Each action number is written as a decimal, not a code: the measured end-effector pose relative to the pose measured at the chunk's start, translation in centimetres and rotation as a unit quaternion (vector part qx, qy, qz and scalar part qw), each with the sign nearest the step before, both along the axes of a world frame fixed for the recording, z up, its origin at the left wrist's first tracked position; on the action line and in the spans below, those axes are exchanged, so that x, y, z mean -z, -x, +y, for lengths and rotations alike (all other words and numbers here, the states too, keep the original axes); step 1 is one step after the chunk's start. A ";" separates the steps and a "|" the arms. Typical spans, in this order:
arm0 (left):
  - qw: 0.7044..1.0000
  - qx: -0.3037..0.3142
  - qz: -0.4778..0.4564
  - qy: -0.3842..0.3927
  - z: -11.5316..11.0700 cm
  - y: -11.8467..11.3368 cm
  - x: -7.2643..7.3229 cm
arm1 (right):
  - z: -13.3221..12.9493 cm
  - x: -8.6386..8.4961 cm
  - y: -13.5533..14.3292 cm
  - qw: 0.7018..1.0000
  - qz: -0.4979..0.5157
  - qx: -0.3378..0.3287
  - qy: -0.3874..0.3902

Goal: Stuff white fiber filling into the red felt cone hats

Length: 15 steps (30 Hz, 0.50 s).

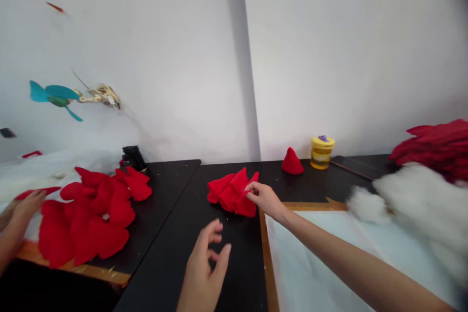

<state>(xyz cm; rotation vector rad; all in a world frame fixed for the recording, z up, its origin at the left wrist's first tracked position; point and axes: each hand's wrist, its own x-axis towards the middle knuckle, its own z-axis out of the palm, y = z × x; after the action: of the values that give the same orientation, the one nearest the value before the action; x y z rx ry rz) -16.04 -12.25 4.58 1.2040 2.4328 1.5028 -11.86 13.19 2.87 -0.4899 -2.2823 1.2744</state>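
A small heap of red cloth pieces [232, 192] lies on the black table [234, 253] near the middle. At its right edge my right hand [263, 198] has thumb and fingertips closed on the cloth. My left hand [207, 263] is lower, in front of the heap, with fingers curved and apart and nothing between them. Behind and to the right of the heap, a red cone [292, 162] stands upright near the wall.
At left, another person's hands [27, 209] hold red cloth beside a larger red pile [87, 219]. A yellow-lidded tub [321, 153] stands by the wall. White stuffing [420, 204] and stacked red cloth [435, 146] lie at right. A small fan [60, 97] is left.
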 end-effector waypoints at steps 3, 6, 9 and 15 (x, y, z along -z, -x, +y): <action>1.000 0.021 0.023 -0.004 5.2 -1.0 0.1 | -2.1 -0.5 -4.7 0.999 0.025 -0.036 0.025; 0.995 0.080 0.051 0.028 7.2 -2.7 0.9 | -3.6 -0.8 -8.9 0.998 0.029 -0.043 0.019; 0.985 0.094 0.147 0.006 7.2 -3.4 2.3 | -3.5 -1.4 -12.3 0.999 0.029 -0.012 -0.029; 0.931 0.147 0.333 0.035 7.9 -5.9 6.3 | 2.3 -3.2 -19.0 0.989 -0.020 -0.055 -0.135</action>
<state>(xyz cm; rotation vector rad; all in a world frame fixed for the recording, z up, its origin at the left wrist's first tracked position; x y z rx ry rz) -10.10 -4.33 -1.74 2.2306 2.4400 1.0190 7.11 15.49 6.09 -0.2988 -2.4960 0.9898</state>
